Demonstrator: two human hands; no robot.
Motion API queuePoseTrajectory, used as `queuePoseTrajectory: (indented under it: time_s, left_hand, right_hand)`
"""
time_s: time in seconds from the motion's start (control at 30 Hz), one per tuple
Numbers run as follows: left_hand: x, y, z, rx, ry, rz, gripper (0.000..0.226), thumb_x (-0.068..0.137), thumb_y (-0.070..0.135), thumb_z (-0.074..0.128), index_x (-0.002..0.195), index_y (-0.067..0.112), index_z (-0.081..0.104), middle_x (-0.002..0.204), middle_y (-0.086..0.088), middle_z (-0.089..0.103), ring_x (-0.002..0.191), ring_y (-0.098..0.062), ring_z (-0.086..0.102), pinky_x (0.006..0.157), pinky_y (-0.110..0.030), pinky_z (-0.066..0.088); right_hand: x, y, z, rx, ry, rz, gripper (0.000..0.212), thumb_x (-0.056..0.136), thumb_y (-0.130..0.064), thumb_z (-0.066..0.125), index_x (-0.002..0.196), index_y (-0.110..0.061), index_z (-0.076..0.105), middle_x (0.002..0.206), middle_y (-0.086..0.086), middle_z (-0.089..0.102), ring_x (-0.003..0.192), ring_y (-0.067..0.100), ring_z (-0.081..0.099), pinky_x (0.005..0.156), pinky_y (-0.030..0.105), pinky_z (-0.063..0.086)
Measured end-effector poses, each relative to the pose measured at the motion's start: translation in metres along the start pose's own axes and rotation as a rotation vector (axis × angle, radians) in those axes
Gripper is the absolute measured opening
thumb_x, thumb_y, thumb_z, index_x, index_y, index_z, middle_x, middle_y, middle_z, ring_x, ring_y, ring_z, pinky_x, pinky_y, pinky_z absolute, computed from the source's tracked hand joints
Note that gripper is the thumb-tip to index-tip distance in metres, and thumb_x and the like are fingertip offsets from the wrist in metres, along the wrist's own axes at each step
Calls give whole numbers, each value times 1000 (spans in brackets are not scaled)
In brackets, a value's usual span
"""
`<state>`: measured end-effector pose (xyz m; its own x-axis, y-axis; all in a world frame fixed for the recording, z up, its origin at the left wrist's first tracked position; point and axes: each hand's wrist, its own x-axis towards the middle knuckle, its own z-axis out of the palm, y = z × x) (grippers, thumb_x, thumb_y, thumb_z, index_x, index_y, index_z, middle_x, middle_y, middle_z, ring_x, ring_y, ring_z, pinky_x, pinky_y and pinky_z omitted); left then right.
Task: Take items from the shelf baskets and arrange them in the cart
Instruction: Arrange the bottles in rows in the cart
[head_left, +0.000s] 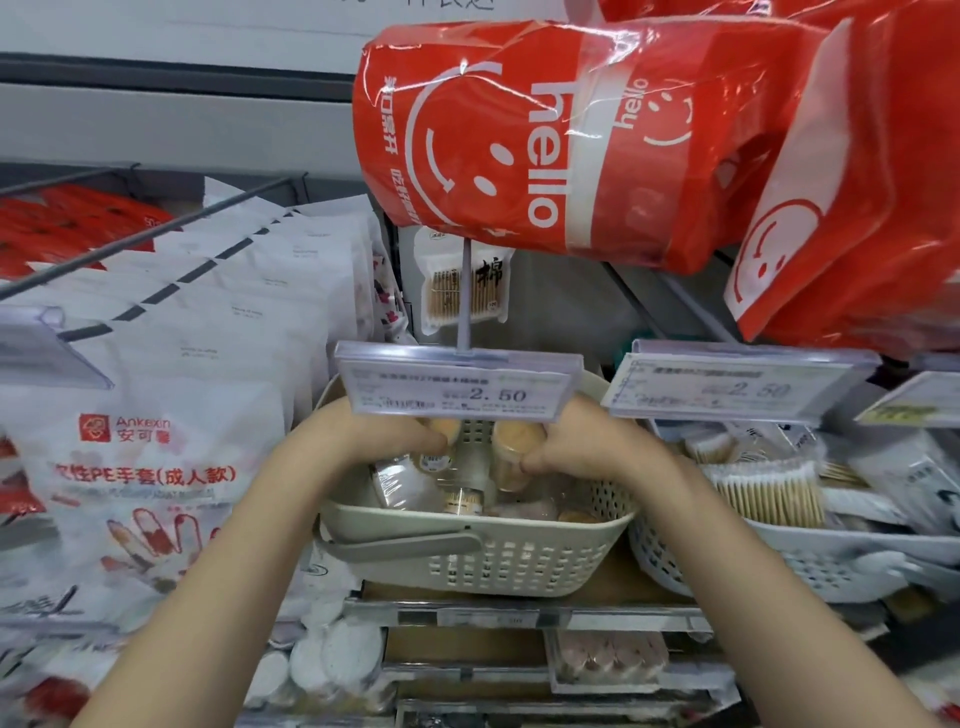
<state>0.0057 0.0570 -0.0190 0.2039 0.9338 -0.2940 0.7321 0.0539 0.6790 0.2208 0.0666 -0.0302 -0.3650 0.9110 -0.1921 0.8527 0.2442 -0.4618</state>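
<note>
Right hand (576, 447): curling its fingers round a tub (508, 457) inside the basket (467, 556)
Left hand (384, 441): gripping another tub (441, 431) in the same basket
Basket: sitting on the shelf, under a price tag (457, 387)

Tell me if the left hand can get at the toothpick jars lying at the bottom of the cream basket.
Probably yes. The left hand is already inside the cream basket, the toothpick jars lie uncovered just below it, and only the price tag overhangs the far side.

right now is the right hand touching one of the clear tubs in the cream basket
Touching. The head view shows the right hand with fingers curled round a clear tub inside the cream basket.
</note>
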Motion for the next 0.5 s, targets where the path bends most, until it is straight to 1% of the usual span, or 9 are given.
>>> queuePoseTrajectory:
  time_s: [0.07, 0.1, 0.17, 0.2, 0.23, 0.3, 0.37, 0.43, 0.5]
  left_hand:
    - [-17, 3, 2, 31, 127, 125, 26, 79, 20, 72, 87, 39, 55, 91, 14, 61, 84, 4, 56, 61, -7, 39]
    - [-27, 3, 5, 47, 199, 191, 33, 77, 21, 74, 86, 43, 51, 91, 22, 58, 83, 12, 53, 61, -3, 39]
    - [-51, 5, 14, 13, 317, 301, 46, 72, 24, 77, 94, 50, 46, 96, 33, 51, 87, 26, 45, 66, 1, 38]
    - [-60, 4, 19, -18, 366, 318, 48, 71, 28, 78, 96, 51, 44, 97, 36, 52, 89, 29, 45, 67, -1, 39]
    - [-71, 4, 26, -28, 421, 335, 47, 70, 32, 77, 97, 51, 44, 95, 36, 54, 91, 27, 47, 68, -3, 40]
    - [-93, 3, 39, -88, 536, 342, 45, 68, 36, 76, 98, 50, 46, 94, 34, 59, 93, 18, 53, 72, -6, 41]
    - [-114, 4, 54, -157, 639, 345, 46, 68, 38, 75, 104, 48, 48, 101, 32, 59, 96, 11, 56, 77, -9, 43]
    - [-136, 7, 69, -204, 736, 346, 47, 70, 39, 75, 109, 45, 49, 105, 30, 58, 99, 8, 56, 79, -7, 44]
    - [-159, 10, 82, -277, 816, 346, 47, 72, 39, 77, 110, 44, 51, 106, 28, 60, 100, 7, 57, 81, -4, 42]
  right_hand:
    - [-13, 1, -3, 46, 97, -47, 61, 68, -32, 77, 123, -36, 51, 118, -5, 57, 106, 16, 55, 89, 39, 51]
    - [-22, -1, -3, 72, 149, -68, 62, 68, -32, 79, 123, -35, 52, 118, -7, 57, 107, 13, 55, 90, 36, 49]
    - [-41, -4, 0, 83, 275, -141, 62, 68, -32, 82, 123, -31, 54, 117, -9, 59, 108, 10, 54, 92, 33, 47]
    - [-50, -4, 4, 75, 348, -169, 61, 68, -33, 83, 121, -29, 56, 117, -10, 59, 107, 8, 54, 91, 31, 46]
    - [-60, -5, 8, 76, 423, -209, 58, 68, -33, 83, 120, -27, 57, 115, -11, 59, 106, 6, 53, 90, 28, 45]
    - [-80, -6, 18, 131, 540, -249, 56, 70, -29, 82, 119, -26, 57, 114, -16, 57, 103, -2, 49, 88, 19, 43]
    - [-96, -6, 28, 188, 626, -266, 59, 72, -25, 81, 125, -26, 56, 121, -15, 56, 109, -4, 48, 92, 15, 41]
    - [-114, -6, 36, 239, 725, -320, 59, 74, -22, 81, 126, -23, 55, 125, -11, 57, 115, 0, 49, 97, 20, 43]
    - [-132, -7, 41, 308, 804, -413, 57, 75, -19, 80, 126, -19, 55, 123, -7, 57, 117, 4, 51, 99, 26, 44]
